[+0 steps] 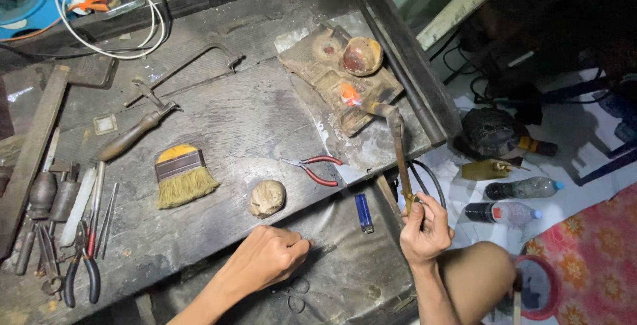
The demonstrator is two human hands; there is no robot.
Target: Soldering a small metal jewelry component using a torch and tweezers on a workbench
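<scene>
Dark, scarred wood makes up the low workbench [219,119], gritty and stained, with a black mat draped over its near edge. From where I stand, the person's right hand [424,225] has its fingers wrapped closed around the lower end of a long, thin metal torch pipe [399,156], whose bent tip throws a small orange flame [349,94] onto a worn, scorched rectangular block [332,79] at the far right of the bench. That pipe looks stiff and fairly light, though probably hot near the tip, so the low end by the hose seems the sensible place to grip it. The left hand [265,255] rests on the mat as a loose fist, fingers curled, holding nothing that I can make out. A round brown clay-like bowl [361,55] sits on the block, likely brittle. Nearby lie red-handled pliers [315,169], a blue lighter [363,212], a rough beige lump [267,197], a yellow-bristled flat brush [180,175] and a wooden-handled saw frame [166,92].
</scene>
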